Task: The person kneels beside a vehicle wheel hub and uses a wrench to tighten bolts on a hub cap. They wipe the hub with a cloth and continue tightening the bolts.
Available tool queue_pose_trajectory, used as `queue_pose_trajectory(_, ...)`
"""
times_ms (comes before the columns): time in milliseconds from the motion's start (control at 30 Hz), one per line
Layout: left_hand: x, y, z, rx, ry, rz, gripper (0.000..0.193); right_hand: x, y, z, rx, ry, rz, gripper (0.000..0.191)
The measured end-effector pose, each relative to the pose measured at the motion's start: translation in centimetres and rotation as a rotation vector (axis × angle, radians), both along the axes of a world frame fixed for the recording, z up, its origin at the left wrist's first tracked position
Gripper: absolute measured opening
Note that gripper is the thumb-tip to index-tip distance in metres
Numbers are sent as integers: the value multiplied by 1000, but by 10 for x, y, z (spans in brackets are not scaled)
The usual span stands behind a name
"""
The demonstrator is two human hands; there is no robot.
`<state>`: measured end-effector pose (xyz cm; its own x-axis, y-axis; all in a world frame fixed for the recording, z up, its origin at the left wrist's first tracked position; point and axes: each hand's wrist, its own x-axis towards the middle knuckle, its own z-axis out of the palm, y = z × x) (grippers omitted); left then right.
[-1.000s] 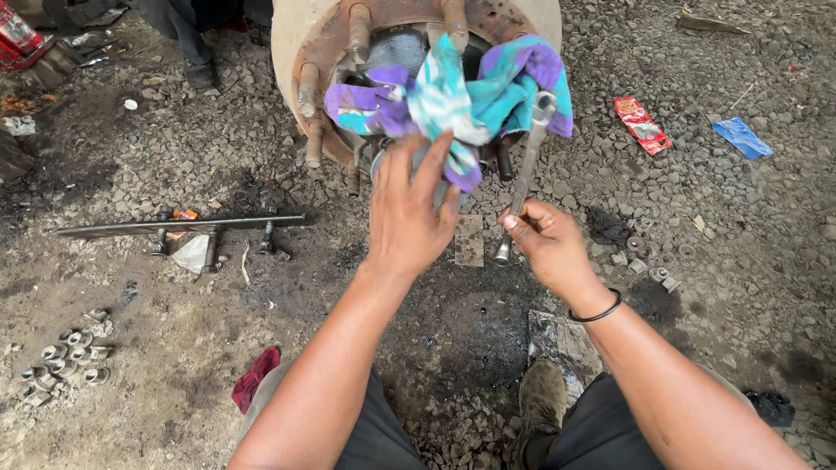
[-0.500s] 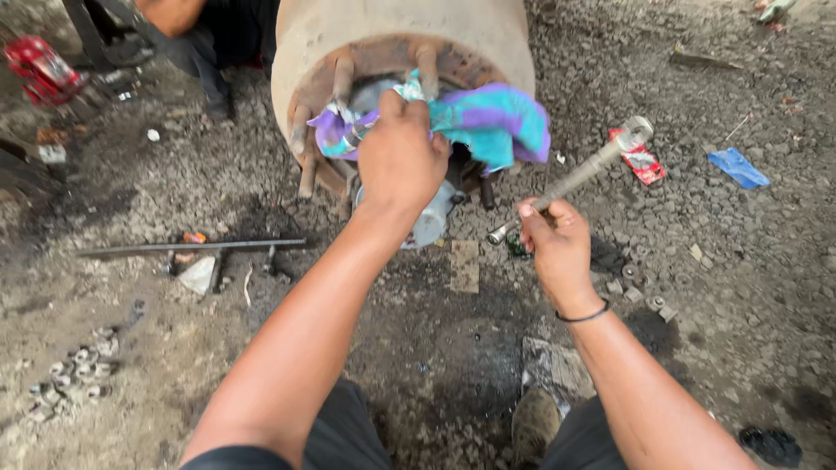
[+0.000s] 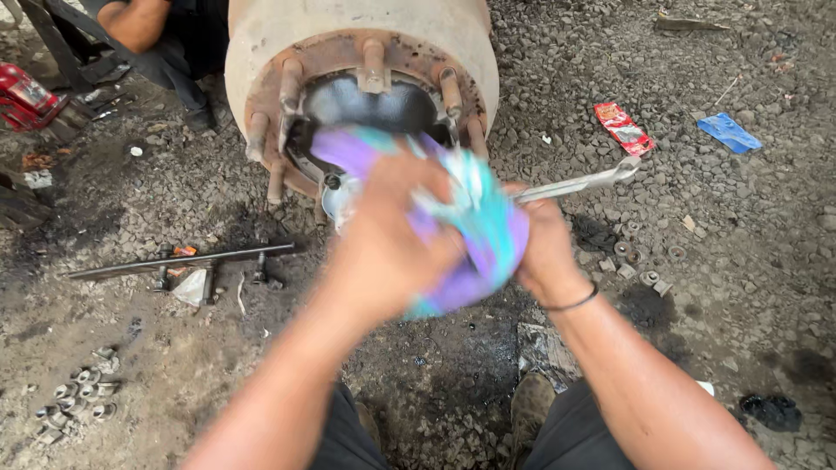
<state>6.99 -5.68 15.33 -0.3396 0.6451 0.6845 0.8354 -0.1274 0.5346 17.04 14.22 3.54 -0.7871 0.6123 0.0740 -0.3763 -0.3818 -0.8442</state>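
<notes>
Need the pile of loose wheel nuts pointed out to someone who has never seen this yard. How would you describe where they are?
Start at the big rusty wheel hub at the top, then drop to the long steel bar lying on the gravel to its lower left. Below that bar, near the left edge, sits the cluster of wheel nuts: the only heap of small, pale metal rings, unlike the few scattered washers on the right.

A long steel bar (image 3: pixel 183 260) lay on the oily gravel at left, with a cluster of wheel nuts (image 3: pixel 74 398) nearer the lower left corner. A red sachet (image 3: pixel 623 127) and a blue wrapper (image 3: pixel 729 132) lay at upper right. A red jack (image 3: pixel 26 94) stood at far left, beside another person's arm (image 3: pixel 135 22).
</notes>
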Motion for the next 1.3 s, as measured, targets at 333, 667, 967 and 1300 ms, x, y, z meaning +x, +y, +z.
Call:
queue_pose_trajectory(333, -2, 8, -148, 152, -214, 325, 34, 18, -83, -6, 323, -64, 93, 33)
queue_pose_trajectory(667, -68, -29, -111, 532, -681, 242, 15, 36, -58, 46, 215, 126, -19, 32)
queue_pose_trajectory(967, 38, 1, -150, 96, -475, -96, 61, 31, -79, -21, 837, -308, 67, 20)
queue_pose_trajectory(1300, -11, -17, -128, 421, -862, 111, 23, 28, -115, 0, 1014, -159, 98, 23)
